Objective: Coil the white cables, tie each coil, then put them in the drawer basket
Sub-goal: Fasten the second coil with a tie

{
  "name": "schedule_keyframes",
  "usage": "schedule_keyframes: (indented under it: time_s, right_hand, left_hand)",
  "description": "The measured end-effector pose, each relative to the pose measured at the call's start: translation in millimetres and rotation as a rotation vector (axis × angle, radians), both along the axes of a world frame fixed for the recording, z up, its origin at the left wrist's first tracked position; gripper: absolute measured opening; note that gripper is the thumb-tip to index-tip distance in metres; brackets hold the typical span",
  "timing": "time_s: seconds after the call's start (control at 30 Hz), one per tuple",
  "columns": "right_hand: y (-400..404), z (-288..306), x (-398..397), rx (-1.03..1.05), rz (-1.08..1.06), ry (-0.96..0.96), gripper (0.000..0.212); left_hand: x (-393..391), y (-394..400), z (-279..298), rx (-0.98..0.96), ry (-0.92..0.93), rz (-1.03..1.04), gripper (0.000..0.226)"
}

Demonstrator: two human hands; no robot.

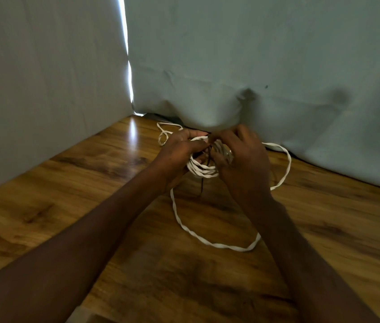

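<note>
Both hands meet over the middle of the wooden-grain desk (72, 187), at about 12 o'clock from the viewer, working on a bundle of flat white cable coils (204, 170). The step in hand looks like tying the coil with a thin dark tie string (204, 180) that hangs down from between the fingers.

To do it well, the left hand (179, 151) should keep the loops pinched together so none slip. The right hand (242, 159) can then draw the string snug around the bundle before knotting.

Both hands have fingers curled round the coil, thumbs near each other at the top, forearms converging from 7 and 5 o'clock. A long loose loop of white cable (207, 241) trails on the desk toward 6 o'clock. A smaller white cable loop (164, 134) lies at 11 o'clock by the pale fabric backdrop (254, 54). No drawer basket shows.
</note>
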State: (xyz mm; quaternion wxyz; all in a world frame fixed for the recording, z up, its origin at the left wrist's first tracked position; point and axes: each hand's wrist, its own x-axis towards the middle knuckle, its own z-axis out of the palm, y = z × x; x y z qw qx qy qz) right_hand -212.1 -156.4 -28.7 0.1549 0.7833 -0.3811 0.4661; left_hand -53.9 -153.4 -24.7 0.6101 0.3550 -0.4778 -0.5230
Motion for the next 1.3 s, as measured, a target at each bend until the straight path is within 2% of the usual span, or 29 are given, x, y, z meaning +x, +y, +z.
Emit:
schedule_keyframes:
  time_s: [0.13,0.2,0.3,0.47,0.67,0.77,0.87,0.97,1.1,1.17,1.3]
  right_hand:
    - [0.6,0.4,1.9,-0.105,0.096,-0.017,0.016]
    - [1.9,-2.2,5.1,-0.082,0.141,-0.118,0.01]
    - [6.6,-4.4,11.5,0.037,0.206,-0.384,0.012]
    - [11.4,2.4,12.3,0.241,0.227,-0.689,0.013]
    - [2.2,6.5,2.4,0.485,0.144,-0.899,0.008]
    - [4.9,10.3,2.6,0.62,0.199,-0.995,0.024]
    - [8.5,14.8,1.7,0.717,0.281,-1.107,0.022]
    - [8.4,13.4,2.3,0.704,0.257,-1.062,0.019]
    - [6.0,12.7,1.8,0.697,0.242,-1.023,0.005]
    - [3.9,10.6,1.2,0.703,0.215,-1.004,0.003]
    - [2.4,8.7,1.8,0.833,0.201,-1.056,0.005]
  left_hand:
    - [-0.3,0.1,0.7,0.003,0.004,0.014,0.021]
    - [-1.5,0.5,-0.7,-0.013,0.0,0.04,0.012]
    - [-2.0,-1.1,-7.1,-0.151,-0.197,0.147,0.014]
    - [-4.5,4.1,-12.9,-0.337,-0.455,0.07,0.022]
    - [-2.1,9.0,-11.4,-0.418,-0.559,-0.105,0.012]
    - [-2.4,9.1,-10.6,-0.437,-0.557,-0.072,0.014]
    - [-3.1,8.9,-11.1,-0.458,-0.545,-0.016,0.014]
    - [-3.9,10.3,-11.6,-0.479,-0.594,-0.028,0.014]
    - [-2.1,10.0,-12.2,-0.534,-0.747,-0.017,0.027]
    - [-0.8,10.6,-13.2,-0.535,-0.762,-0.029,0.031]
    - [-3.4,13.2,-13.0,-0.659,-0.814,0.022,0.031]
